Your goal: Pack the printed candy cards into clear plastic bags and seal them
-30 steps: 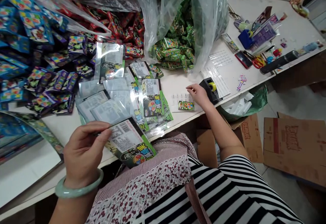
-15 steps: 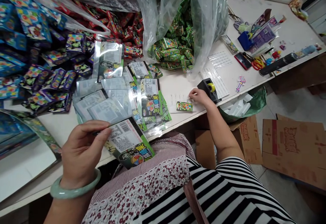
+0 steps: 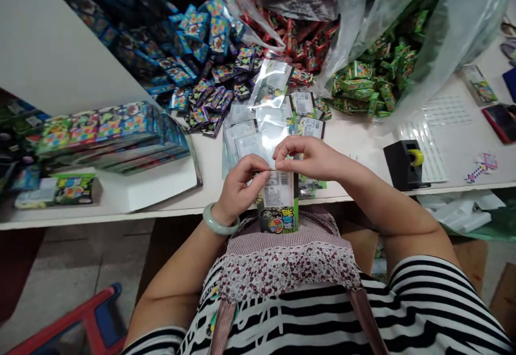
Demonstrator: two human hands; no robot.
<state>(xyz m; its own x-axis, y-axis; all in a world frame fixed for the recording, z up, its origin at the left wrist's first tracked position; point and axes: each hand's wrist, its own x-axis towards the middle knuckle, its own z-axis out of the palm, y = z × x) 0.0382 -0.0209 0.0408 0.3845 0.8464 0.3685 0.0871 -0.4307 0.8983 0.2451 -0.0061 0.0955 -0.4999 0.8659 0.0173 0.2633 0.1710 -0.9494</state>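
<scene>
Upright in front of my apron hangs a flat candy packet (image 3: pixel 282 196), green and black with a white printed label and barcode. My left hand (image 3: pixel 242 185), with a pale green bangle at the wrist, pinches its top left edge. Fingertips of my right hand (image 3: pixel 304 157) are pinched together at the same top edge, close to the left fingertips; what they hold, if anything, is too small to make out. Behind both hands lies a loose pile of clear packets (image 3: pixel 252 142) with white labels, partly covered by the right hand.
Blue boxes (image 3: pixel 197 24), purple boxes (image 3: pixel 209 99), red packs (image 3: pixel 310 43) and green packs (image 3: pixel 363 83) are heaped along the back. A black tape dispenser (image 3: pixel 403 164) stands right, beside clear strips (image 3: pixel 433 145). Stacked display cartons (image 3: pixel 116 134) sit left, near the table's front edge.
My right hand has left the printed sheet near the tape dispenser and come to the packet's top edge. The packet in my left hand is now more upright. The view has swung left.
</scene>
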